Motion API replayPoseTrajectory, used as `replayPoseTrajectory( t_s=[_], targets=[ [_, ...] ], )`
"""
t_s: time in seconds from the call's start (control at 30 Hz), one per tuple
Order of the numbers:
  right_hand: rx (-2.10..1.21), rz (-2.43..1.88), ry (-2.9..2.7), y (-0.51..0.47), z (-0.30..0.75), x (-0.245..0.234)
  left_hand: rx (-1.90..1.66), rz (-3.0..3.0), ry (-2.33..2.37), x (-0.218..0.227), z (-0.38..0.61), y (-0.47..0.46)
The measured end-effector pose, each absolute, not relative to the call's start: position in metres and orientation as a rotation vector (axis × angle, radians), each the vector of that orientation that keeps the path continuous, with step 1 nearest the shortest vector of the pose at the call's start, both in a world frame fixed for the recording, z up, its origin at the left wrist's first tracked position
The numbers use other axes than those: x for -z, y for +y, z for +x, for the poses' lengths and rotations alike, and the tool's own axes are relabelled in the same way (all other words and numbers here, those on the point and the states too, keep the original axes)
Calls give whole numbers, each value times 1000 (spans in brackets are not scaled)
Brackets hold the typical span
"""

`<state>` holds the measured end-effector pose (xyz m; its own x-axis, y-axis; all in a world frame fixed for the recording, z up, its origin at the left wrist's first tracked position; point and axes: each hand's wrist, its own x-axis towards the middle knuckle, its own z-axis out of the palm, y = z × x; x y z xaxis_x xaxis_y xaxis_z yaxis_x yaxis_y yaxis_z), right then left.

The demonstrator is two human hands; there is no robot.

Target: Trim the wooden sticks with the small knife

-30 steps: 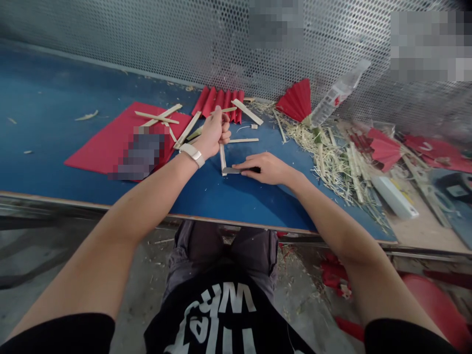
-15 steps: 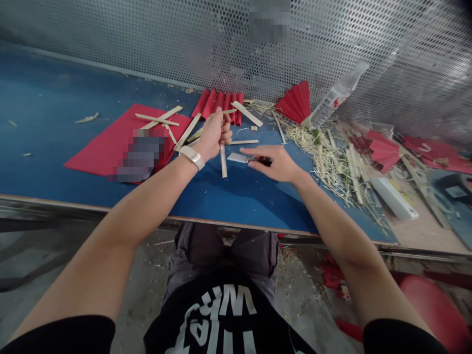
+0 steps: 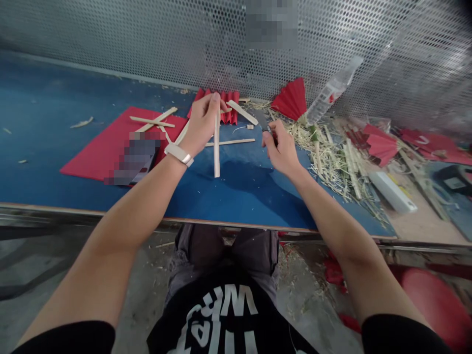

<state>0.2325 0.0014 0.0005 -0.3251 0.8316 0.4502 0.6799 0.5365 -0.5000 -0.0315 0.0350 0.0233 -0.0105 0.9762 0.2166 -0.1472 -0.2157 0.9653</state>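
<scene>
My left hand (image 3: 201, 124) grips the top of a pale bamboo strip (image 3: 216, 152) that stands upright with its lower end on the blue table (image 3: 239, 196). My right hand (image 3: 282, 147) is raised to the right of the strip and holds a small knife (image 3: 262, 120) with its grey blade pointing up and away. The blade is apart from the strip. A white band sits on my left wrist.
A red paper sheet (image 3: 99, 147) with several bamboo strips lies to the left. Pleated red paper (image 3: 228, 105), red folded fans (image 3: 291, 101), a plastic bottle (image 3: 332, 93) and a heap of bamboo shavings (image 3: 332, 157) lie at the back and right. A perforated metal wall stands behind.
My right hand lifted the knife from the foot of the strip up and back to the right. My left hand shifted up the strip and set it more upright.
</scene>
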Motion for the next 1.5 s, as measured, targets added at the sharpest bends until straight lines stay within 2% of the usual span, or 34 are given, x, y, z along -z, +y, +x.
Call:
replayPoseTrajectory(
  t_s=[0.13, 0.4, 0.7, 1.0, 1.1, 1.33, 1.5],
  targets=[
    [-155, -1293, -2043, 10, 239, 3, -1575, 1550, 1062, -25, -35, 29],
    [-7, -1360, -1977, 38, 264, 15, -1370, 1937, 1142, -40, -53, 24],
    [-14, -1380, -1976, 34, 257, 17, -1199, 2196, 1160, -56, -64, 10],
    [-9, -1391, -1998, 43, 262, 26, -510, 2309, 1322, -30, -61, 30],
    [-49, -1388, -1989, 42, 259, 25, -389, 2351, 1429, -15, -51, 32],
    [-168, -1328, -1960, 29, 252, 13, -747, 2176, 1412, 1, -26, 24],
    [-87, -1257, -2076, 24, 249, 8, -974, 1654, 1127, -5, -13, 13]
  ],
)
